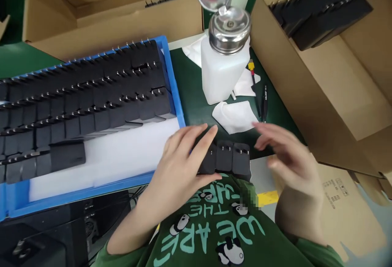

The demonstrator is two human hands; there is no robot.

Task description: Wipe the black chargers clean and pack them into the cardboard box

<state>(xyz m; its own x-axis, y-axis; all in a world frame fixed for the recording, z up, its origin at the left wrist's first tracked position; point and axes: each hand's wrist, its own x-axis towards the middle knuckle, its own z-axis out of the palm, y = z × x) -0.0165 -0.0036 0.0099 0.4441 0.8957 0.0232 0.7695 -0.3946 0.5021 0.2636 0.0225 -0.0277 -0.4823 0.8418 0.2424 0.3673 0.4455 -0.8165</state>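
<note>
Three black power adapters point(224, 156) with metal prongs facing up stand in a short row at the table's front edge, close to my body. My left hand point(183, 156) spans the left part of this row, its thumb along the near side and its fingers reaching over the far side. The leftmost adapter is partly hidden under the fingers. To the right of the row, my right hand point(288, 159) is raised with fingers apart and loosely bent, slightly blurred, holding nothing. A folded white cloth point(235, 116) lies just beyond the adapters.
At left, a blue tray point(173, 79) with white lining holds rows of similar adapters. A white dispenser bottle point(222, 73) with its metal lid raised stands behind the cloth. A black screwdriver point(265, 103) and a cable with a yellow plug point(251, 65) lie beside cardboard boxes point(284, 75).
</note>
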